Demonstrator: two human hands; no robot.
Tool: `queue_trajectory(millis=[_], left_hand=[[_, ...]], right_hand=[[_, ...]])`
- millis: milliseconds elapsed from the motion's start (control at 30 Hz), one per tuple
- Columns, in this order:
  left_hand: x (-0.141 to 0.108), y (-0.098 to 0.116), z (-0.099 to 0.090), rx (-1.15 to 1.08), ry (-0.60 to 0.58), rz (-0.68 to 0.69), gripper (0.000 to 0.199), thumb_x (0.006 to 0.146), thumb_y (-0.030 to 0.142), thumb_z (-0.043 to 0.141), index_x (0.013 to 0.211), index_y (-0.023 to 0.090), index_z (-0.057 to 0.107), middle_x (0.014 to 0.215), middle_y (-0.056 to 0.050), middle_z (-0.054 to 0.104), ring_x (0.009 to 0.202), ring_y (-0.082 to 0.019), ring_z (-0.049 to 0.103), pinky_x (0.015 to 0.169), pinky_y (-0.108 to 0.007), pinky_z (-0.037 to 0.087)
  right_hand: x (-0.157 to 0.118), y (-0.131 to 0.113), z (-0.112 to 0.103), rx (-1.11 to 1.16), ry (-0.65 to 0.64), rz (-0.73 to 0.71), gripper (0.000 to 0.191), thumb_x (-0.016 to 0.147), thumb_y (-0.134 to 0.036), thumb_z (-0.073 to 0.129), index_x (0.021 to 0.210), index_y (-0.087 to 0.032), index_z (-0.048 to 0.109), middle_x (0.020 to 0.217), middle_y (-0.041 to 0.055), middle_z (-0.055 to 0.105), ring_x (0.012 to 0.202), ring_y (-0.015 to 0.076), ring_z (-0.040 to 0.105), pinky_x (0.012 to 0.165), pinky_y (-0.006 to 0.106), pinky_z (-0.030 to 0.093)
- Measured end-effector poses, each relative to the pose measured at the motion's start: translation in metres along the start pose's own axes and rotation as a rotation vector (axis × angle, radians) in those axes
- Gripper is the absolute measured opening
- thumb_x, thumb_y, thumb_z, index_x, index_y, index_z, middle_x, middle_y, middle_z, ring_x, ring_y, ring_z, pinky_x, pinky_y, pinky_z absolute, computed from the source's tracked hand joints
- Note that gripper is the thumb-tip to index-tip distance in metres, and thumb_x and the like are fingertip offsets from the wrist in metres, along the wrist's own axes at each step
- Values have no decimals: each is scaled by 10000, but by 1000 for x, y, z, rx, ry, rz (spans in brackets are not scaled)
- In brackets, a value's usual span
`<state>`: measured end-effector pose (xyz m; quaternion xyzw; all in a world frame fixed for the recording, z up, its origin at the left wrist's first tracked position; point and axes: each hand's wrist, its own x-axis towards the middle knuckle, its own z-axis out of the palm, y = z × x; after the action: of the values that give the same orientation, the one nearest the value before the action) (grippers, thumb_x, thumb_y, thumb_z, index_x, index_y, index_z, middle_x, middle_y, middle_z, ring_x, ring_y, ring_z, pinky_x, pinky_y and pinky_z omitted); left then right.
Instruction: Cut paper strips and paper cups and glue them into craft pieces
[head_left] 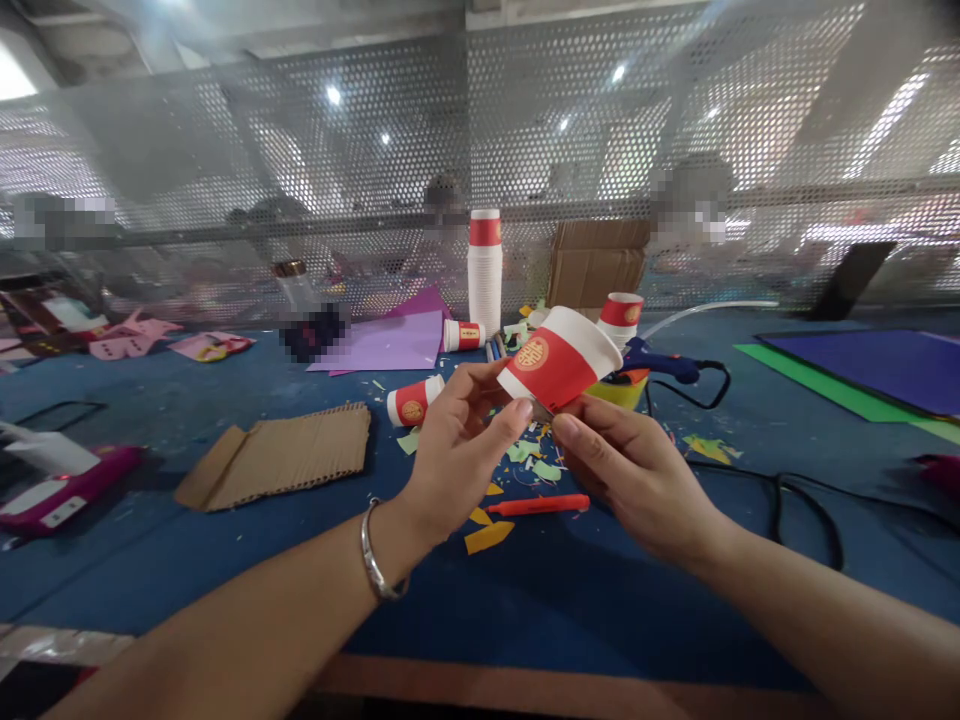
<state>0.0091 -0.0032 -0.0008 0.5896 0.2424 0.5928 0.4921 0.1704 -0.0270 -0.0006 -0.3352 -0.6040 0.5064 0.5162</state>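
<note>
A red and white paper cup (559, 355) with a round gold emblem is held tilted above the table, its wide rim toward the upper right. My left hand (469, 440) grips it from the left, the thumb low near its base and the fingers partly hidden behind it. At the cup's lower side, my right hand (626, 460) is closed, thumb against forefinger. Whether a small piece is also pinched there cannot be made out. Below the hands lie an orange-red marker (540, 505) and yellow paper scraps (489, 537).
Behind stands a tall stack of paper cups (485, 280). Two cups lie on their sides, one nearer (412, 402). Cardboard (292, 455) rests at left, beside a magenta power strip (71, 495). A blue glue gun (664, 362) and black cable (780, 490) occupy the right.
</note>
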Motion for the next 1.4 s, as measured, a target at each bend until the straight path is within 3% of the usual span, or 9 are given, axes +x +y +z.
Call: queue_trajectory(millis=[233, 467, 700, 867, 933, 1100, 1400], left_hand=[[-5, 0, 6, 61, 15, 94, 284, 885, 299, 674, 1140, 212, 583, 1101, -86, 689, 1038, -210, 664, 926, -391, 550], [-2, -1, 6, 100, 40, 80, 252, 892, 282, 662, 1112, 194, 574, 1084, -90, 690, 1030, -205, 665, 924, -391, 555], [-2, -1, 5, 186, 69, 316, 314, 853, 191, 682, 1135, 206, 545, 1115, -86, 632, 1034, -201, 642, 901, -380, 577], [0, -2, 4, 224, 68, 378, 353, 832, 170, 697, 1149, 203, 546, 1139, -94, 616, 1043, -211, 632, 941, -405, 555], [2, -1, 4, 193, 64, 327, 332, 833, 188, 703, 1125, 198, 547, 1104, -83, 637, 994, -194, 644, 898, -378, 567], [0, 0, 8, 93, 62, 12, 254, 873, 283, 675, 1069, 171, 561, 993, -61, 670, 900, -159, 646, 830, -318, 549], [-2, -1, 11, -45, 85, -101, 244, 862, 279, 681, 1050, 183, 560, 1002, -49, 647, 905, -157, 627, 855, -330, 518]], right_hand=[[-1, -1, -1, -73, 6, -45, 344, 896, -519, 629, 782, -196, 598, 558, -61, 344, 454, 79, 263, 379, 234, 184], [0, -3, -1, -143, 29, -43, 338, 903, -523, 617, 829, -194, 622, 561, -59, 362, 462, 85, 266, 391, 246, 187], [-2, -6, 1, -177, 18, -98, 340, 932, -488, 595, 754, -201, 561, 579, -56, 376, 473, 81, 286, 400, 241, 214], [-2, -6, 0, -209, 21, -122, 332, 950, -469, 577, 762, -195, 557, 589, -56, 382, 483, 77, 282, 412, 237, 218], [-1, -4, -1, -216, 23, -130, 331, 956, -460, 571, 758, -196, 542, 581, -62, 372, 478, 72, 276, 407, 231, 214], [1, -1, -3, -246, 21, -158, 317, 969, -431, 556, 760, -192, 542, 569, -66, 375, 468, 68, 280, 390, 225, 198], [2, -3, -5, -222, -12, -118, 290, 968, -436, 555, 805, -197, 571, 575, -68, 363, 460, 69, 267, 380, 225, 187]])
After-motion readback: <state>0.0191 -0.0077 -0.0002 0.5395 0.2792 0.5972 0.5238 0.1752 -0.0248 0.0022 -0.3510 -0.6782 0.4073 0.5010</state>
